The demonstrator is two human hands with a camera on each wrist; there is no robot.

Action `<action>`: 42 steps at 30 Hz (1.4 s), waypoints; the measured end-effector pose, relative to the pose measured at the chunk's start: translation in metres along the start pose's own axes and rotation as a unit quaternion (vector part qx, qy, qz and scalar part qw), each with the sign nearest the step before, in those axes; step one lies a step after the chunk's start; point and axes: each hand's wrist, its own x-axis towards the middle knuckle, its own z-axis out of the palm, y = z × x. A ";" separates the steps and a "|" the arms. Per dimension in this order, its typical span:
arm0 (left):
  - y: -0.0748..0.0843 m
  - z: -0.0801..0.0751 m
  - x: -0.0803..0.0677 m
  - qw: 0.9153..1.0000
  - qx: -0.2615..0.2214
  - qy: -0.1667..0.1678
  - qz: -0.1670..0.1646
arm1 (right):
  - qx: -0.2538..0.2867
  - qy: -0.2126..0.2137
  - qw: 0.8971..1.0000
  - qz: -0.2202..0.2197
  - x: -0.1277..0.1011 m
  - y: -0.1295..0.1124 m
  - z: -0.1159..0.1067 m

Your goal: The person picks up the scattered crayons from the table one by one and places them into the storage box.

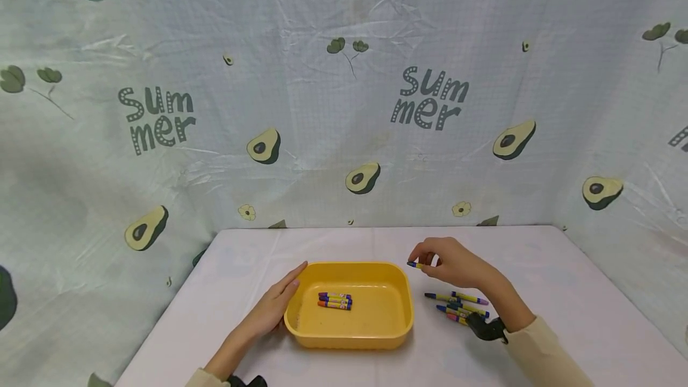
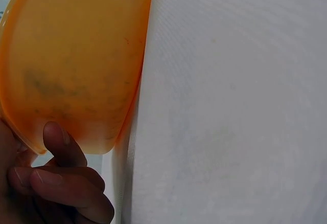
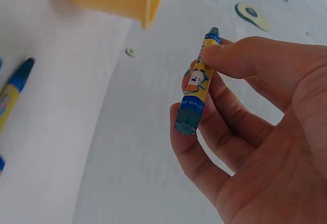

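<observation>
A yellow tray (image 1: pixel 400 309) sits on the white table with three crayons (image 1: pixel 334 301) lying together in it. My left hand (image 1: pixel 279 305) rests flat against the tray's left wall (image 2: pixel 76 70), fingers fairly straight. My right hand (image 1: pixel 448 263) hovers just past the tray's far right corner and pinches a yellow-wrapped blue crayon (image 1: pixel 414 265) between thumb and fingers; in the right wrist view that crayon (image 3: pixel 196 86) stands nearly upright in the fingers. Several loose crayons (image 1: pixel 459 306) lie on the table under my right forearm.
The white table (image 1: pixel 564 291) ends at a draped backdrop printed with avocados and "summer" (image 1: pixel 430 97), which wraps round the left and right sides. A black wrist mount (image 1: pixel 486 328) sits on my right forearm.
</observation>
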 end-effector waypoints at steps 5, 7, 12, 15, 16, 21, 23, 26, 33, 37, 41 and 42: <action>-0.003 -0.005 0.007 1.000 -0.001 -0.015 -0.006 | -0.007 -0.006 1.000 -0.030 0.022 -0.018 -0.001; -0.004 -0.006 0.009 1.000 0.001 -0.013 -0.006 | -0.009 -0.008 0.999 -0.038 0.031 -0.025 0.000; -0.006 -0.009 0.015 1.000 0.010 0.002 0.005 | -0.026 -0.025 0.998 -0.044 0.057 -0.046 0.001; -0.005 -0.010 0.015 1.000 0.003 0.002 0.006 | -0.038 -0.039 0.997 -0.045 0.070 -0.056 0.002; -0.005 -0.010 0.015 1.000 0.001 0.002 0.007 | -0.041 -0.044 0.997 -0.045 0.074 -0.060 0.002; -0.006 -0.011 0.016 1.000 0.000 -0.006 0.002 | -0.043 -0.076 0.995 -0.049 0.096 -0.068 0.011; -0.006 -0.012 0.017 1.000 0.003 -0.008 0.000 | -0.037 -0.089 0.994 -0.047 0.103 -0.071 0.015; -0.006 -0.012 0.018 1.000 0.005 -0.008 0.002 | -0.028 -0.106 0.993 -0.045 0.112 -0.075 0.022; -0.006 -0.013 0.018 1.000 0.007 -0.001 0.005 | -0.022 -0.138 0.989 -0.039 0.129 -0.081 0.048; -0.007 -0.014 0.018 1.000 0.010 -0.003 0.002 | -0.012 -0.157 0.987 -0.038 0.135 -0.084 0.063; -0.008 -0.015 0.017 1.000 0.013 -0.007 0.000 | -0.004 -0.172 0.985 -0.033 0.140 -0.088 0.077; -0.009 -0.015 0.016 1.000 0.010 -0.010 -0.002 | -0.003 -0.175 0.984 -0.030 0.141 -0.089 0.080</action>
